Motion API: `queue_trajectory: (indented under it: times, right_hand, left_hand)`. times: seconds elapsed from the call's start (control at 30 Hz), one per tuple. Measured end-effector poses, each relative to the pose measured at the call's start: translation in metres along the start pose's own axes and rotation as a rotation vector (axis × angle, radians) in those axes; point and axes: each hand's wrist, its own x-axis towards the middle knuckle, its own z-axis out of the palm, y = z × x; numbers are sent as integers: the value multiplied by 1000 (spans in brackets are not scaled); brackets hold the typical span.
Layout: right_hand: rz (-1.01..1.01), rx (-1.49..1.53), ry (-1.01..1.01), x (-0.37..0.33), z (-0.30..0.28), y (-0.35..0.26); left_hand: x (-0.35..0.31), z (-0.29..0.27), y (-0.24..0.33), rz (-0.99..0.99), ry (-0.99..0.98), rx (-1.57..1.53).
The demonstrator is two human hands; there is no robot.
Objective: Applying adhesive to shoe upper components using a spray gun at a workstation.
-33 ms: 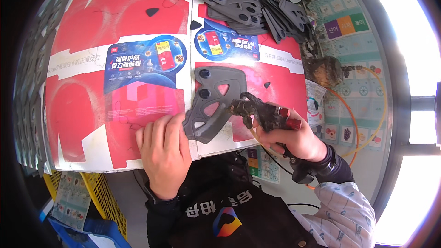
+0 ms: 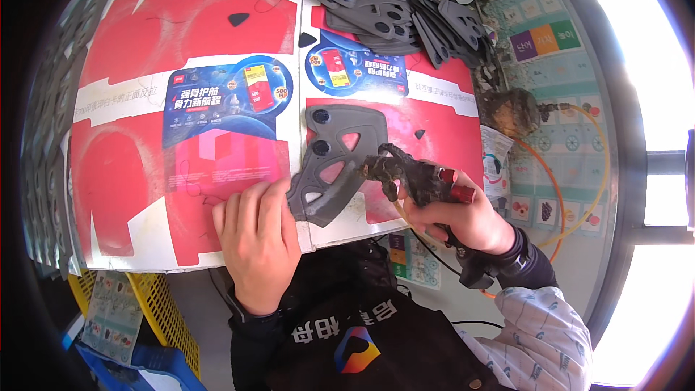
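Observation:
A flat grey cut piece [image 2: 334,163] with round holes and triangular openings lies on the red cardboard sheets [image 2: 145,166] covering the table. My left hand [image 2: 257,235] rests flat on the cardboard and pins the piece's lower left edge with thumb and forefinger. My right hand [image 2: 467,221] grips a grimy spray gun [image 2: 405,174] with red knobs. Its nozzle points left and sits over the piece's right edge. A yellow hose [image 2: 557,195] loops away from the gun to the right.
A heap of similar grey pieces [image 2: 369,0] lies at the table's far edge, and more are stacked along the left edge [image 2: 43,159]. A dirty lump [image 2: 510,112] sits at the right. A yellow crate [image 2: 163,318] stands below the table's near left corner.

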Motion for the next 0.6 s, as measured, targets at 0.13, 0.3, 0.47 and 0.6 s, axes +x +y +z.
queue_trajectory:
  times: [0.13, 0.3, 0.47, 0.6]
  right_hand:
    - [-14, 42, 25, 2, -5, -1]
    - [-8, -13, 75, 5, -6, -6]
    - [-55, 21, 95, 12, -13, -5]
    - [-27, -15, 136, 15, -12, -10]
  left_hand:
    - [0, 1, 0, 5, 6, 0]
    - [0, 0, 0, -1, 10, 12]
    - [2, 2, -3, 27, 29, 18]
    - [2, 0, -1, -7, -2, -8]
